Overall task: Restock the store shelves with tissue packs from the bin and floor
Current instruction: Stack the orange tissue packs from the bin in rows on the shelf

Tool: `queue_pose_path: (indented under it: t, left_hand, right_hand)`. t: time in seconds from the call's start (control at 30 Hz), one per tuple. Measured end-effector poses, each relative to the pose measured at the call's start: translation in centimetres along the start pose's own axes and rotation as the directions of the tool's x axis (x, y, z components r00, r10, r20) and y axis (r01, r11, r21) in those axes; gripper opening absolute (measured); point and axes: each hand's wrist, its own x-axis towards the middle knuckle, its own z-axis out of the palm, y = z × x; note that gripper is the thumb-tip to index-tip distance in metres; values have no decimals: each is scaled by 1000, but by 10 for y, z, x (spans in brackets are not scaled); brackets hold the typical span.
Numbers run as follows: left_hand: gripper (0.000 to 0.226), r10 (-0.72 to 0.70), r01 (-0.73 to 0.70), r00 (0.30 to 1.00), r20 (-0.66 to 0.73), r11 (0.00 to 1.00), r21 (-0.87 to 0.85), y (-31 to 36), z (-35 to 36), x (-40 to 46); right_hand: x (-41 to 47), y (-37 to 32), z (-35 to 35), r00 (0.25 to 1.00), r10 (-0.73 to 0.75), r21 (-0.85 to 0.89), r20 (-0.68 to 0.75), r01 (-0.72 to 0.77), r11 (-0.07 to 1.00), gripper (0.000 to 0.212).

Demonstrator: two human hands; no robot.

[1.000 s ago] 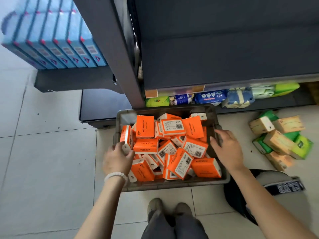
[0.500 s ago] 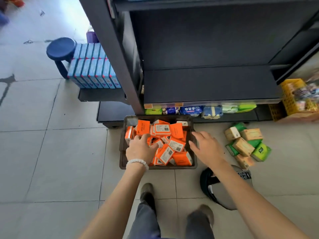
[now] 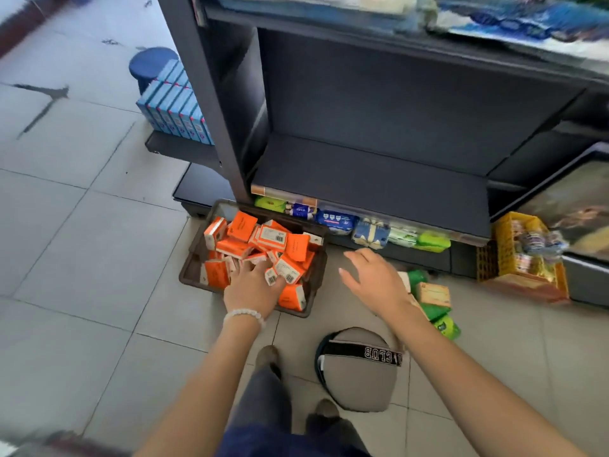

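Note:
A dark bin (image 3: 194, 258) on the floor holds several orange tissue packs (image 3: 242, 225). My left hand (image 3: 252, 286), with a white bead bracelet at the wrist, reaches into the bin's near side. Its fingers push in among the packs and its thumb closes round a barcode-faced orange tissue pack (image 3: 285, 270). My right hand (image 3: 374, 278) hovers open, fingers spread, over the floor between the bin and a pile of green and tan tissue packs (image 3: 433, 295). The dark middle shelf (image 3: 369, 179) above is bare.
Blue, white and green packs (image 3: 336, 221) line the bottom shelf. A round grey stool (image 3: 359, 380) sits by my feet. A yellow basket (image 3: 524, 255) stands at right. Blue boxes (image 3: 178, 107) and a blue stool (image 3: 150, 62) are left of the shelf post.
The view has risen and pulled back. My left hand moved from the bin's left rim into the packs. My right hand left the bin's right rim and swung out over the floor.

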Motion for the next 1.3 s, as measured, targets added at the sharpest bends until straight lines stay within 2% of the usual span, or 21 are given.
queue_pose_path:
  t: [0.13, 0.23, 0.43, 0.6, 0.83, 1.0, 1.1, 1.2, 1.3]
  left_hand:
    - [49, -46, 47, 999, -28, 999, 19, 3, -6, 11]
    - [47, -70, 71, 997, -42, 997, 24, 0, -17, 32]
    - [46, -68, 80, 993, -92, 988, 131, -7, -37, 57]
    - [49, -110, 120, 992, -62, 975, 187, -8, -44, 66]
    - [48, -201, 211, 976, -78, 963, 168, -6, -33, 87]
    - [48, -322, 333, 942, -95, 933, 138, -6, 3, 115]
    - [46, -423, 433, 894, -147, 900, 49, -18, 52, 152]
    - [47, -441, 448, 887, -137, 894, 24, -42, 117, 202]
    - [45, -419, 429, 887, -192, 903, 11, -67, 178, 246]
  right_hand:
    - [26, -10, -5, 998, -66, -23, 14, 66, 998, 49]
    - [52, -20, -7, 998, -58, -23, 11, 59, 998, 48]
    - [90, -42, -11, 995, -98, -74, 34, 100, 992, 48]
    - [108, -50, -12, 984, -170, -96, 59, 175, 980, 47]
    - [147, -42, -14, 964, -230, -123, 137, 247, 961, 45]
    - [202, -22, 4, 925, -319, -108, 207, 346, 932, 46]
    - [259, -7, 43, 852, -452, -175, 264, 504, 846, 48]
    - [304, 15, 110, 812, -529, -195, 246, 576, 794, 48]
    - [341, 36, 190, 803, -557, -210, 213, 594, 777, 48]
